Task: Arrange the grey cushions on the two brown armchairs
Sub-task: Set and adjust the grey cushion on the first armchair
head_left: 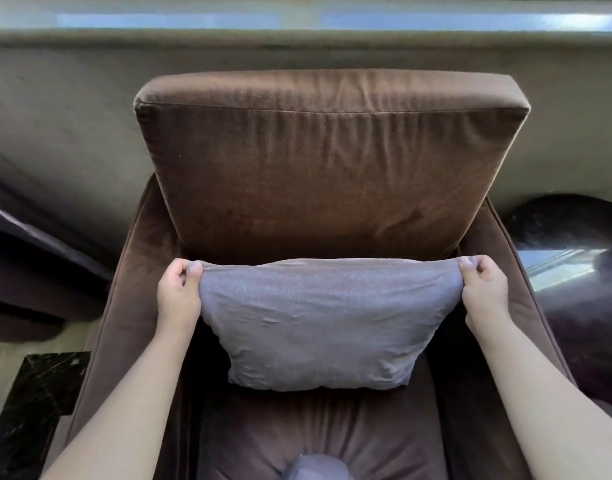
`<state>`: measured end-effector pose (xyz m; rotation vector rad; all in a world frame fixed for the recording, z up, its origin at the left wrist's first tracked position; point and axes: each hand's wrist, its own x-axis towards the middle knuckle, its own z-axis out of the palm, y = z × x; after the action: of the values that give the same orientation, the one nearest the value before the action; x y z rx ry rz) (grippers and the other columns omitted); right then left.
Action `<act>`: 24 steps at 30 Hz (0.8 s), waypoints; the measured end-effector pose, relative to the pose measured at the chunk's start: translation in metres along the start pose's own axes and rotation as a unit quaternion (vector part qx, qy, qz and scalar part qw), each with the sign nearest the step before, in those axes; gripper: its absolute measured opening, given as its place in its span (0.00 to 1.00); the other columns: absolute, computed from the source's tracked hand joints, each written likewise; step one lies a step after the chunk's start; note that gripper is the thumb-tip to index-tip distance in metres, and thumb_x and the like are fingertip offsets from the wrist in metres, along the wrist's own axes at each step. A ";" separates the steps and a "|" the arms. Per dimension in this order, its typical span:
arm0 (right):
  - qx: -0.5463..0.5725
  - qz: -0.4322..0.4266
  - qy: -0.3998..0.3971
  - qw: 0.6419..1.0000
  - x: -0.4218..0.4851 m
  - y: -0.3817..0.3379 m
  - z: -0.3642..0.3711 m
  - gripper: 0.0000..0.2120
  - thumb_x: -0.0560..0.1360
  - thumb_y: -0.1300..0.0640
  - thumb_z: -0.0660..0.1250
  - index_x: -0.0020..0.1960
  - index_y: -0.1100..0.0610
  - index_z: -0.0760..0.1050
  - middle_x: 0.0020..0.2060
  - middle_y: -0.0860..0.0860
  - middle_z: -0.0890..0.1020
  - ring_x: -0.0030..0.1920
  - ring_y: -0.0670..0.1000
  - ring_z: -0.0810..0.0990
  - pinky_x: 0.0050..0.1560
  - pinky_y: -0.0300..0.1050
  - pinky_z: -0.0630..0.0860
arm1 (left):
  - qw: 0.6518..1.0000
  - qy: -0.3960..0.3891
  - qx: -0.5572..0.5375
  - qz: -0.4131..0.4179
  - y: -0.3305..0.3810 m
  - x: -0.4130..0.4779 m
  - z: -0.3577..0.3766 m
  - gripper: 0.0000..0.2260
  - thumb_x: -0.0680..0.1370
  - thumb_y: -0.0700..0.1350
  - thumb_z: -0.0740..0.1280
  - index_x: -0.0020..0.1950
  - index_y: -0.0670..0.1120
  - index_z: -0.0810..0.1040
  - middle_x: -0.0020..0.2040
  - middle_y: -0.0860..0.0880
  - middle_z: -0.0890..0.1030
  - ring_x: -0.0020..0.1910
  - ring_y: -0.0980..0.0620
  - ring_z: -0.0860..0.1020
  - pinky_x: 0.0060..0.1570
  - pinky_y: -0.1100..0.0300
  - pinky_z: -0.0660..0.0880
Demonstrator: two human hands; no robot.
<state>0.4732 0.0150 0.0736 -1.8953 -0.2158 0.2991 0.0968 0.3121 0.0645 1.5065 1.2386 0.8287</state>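
Observation:
A grey cushion (323,323) stands upright on the seat of a brown armchair (318,174), its upper edge near the base of the thick brown back cushion. My left hand (179,296) pinches the cushion's top left corner. My right hand (484,292) pinches the top right corner. The fabric is stretched taut between the two corners. Only this one armchair shows fully. A small grey shape (316,467) sits at the seat's front edge; I cannot tell what it is.
A black marble side table (30,410) stands at the lower left. A glossy dark rounded object (574,271) sits to the right of the armchair. Another dark seat (27,258) is at the left. A wall and a window ledge (297,26) run behind.

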 end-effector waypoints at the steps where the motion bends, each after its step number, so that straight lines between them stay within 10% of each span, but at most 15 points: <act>1: -0.016 -0.009 -0.007 1.000 -0.005 0.000 -0.002 0.11 0.78 0.52 0.62 0.37 0.52 0.72 0.32 0.45 0.73 0.35 0.42 0.70 0.37 0.42 0.70 | 1.000 -0.001 0.011 0.004 -0.002 -0.004 -0.004 0.09 0.79 0.48 0.63 0.42 0.45 0.74 0.35 0.47 0.78 0.35 0.55 0.75 0.36 0.56 0.72; 16: -0.026 0.060 -0.035 0.997 0.016 0.029 0.027 0.15 0.79 0.62 0.64 0.34 0.52 0.69 0.31 0.49 0.70 0.34 0.46 0.67 0.37 0.45 0.65 | 0.998 -0.006 0.002 -0.063 -0.033 0.012 0.009 0.11 0.82 0.42 0.65 0.39 0.48 0.74 0.29 0.53 0.72 0.24 0.62 0.65 0.25 0.64 0.62; 24: -0.001 0.125 -0.015 0.992 0.053 0.028 0.064 0.14 0.79 0.60 0.65 0.35 0.53 0.71 0.30 0.49 0.70 0.32 0.47 0.65 0.33 0.44 0.63 | 0.987 0.028 -0.083 -0.132 -0.042 0.051 0.031 0.09 0.82 0.40 0.65 0.41 0.48 0.76 0.36 0.50 0.76 0.38 0.55 0.71 0.43 0.55 0.68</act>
<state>0.5043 0.0780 0.0214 -1.9221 0.0034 0.4966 0.1260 0.3537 0.0118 1.1636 1.3410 0.7805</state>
